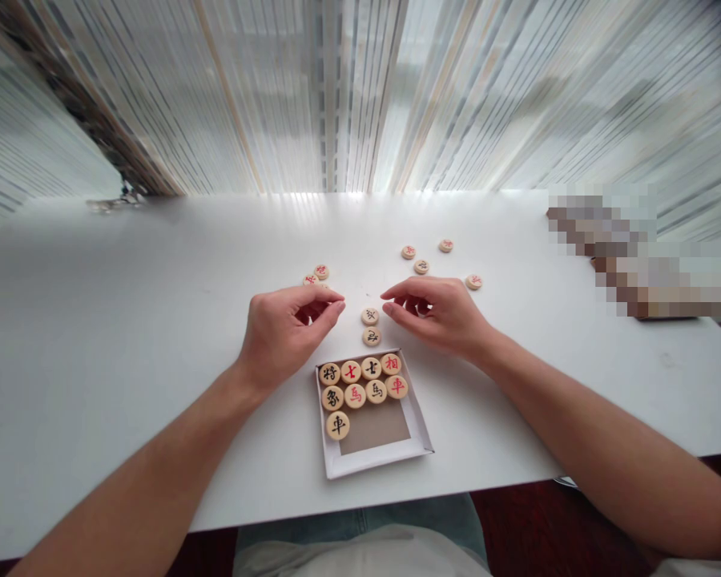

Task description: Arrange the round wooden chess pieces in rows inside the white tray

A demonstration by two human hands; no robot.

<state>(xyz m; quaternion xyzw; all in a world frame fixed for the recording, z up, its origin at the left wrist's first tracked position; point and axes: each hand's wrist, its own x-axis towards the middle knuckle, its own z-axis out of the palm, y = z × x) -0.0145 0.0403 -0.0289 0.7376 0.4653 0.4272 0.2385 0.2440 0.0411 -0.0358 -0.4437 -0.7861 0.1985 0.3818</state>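
Note:
Two xiangqi pieces with black characters, a farther piece and a nearer piece, lie on the table between my hands. My left hand is to their left, its thumb and index tips pinched together with nothing visible in them. To their right, my right hand has bent fingers, thumb and index tips slightly apart, holding nothing. Nearer me sits a shallow white box with two full rows of red and black pieces. A black-character piece starts its third row at the left; grey-brown bottom shows beside it.
Red-marked pieces lie just beyond my left hand, partly hidden by it. Several more pieces are scattered beyond my right hand. Blurred-out objects stand at the table's right. A striped curtain hangs along the far edge.

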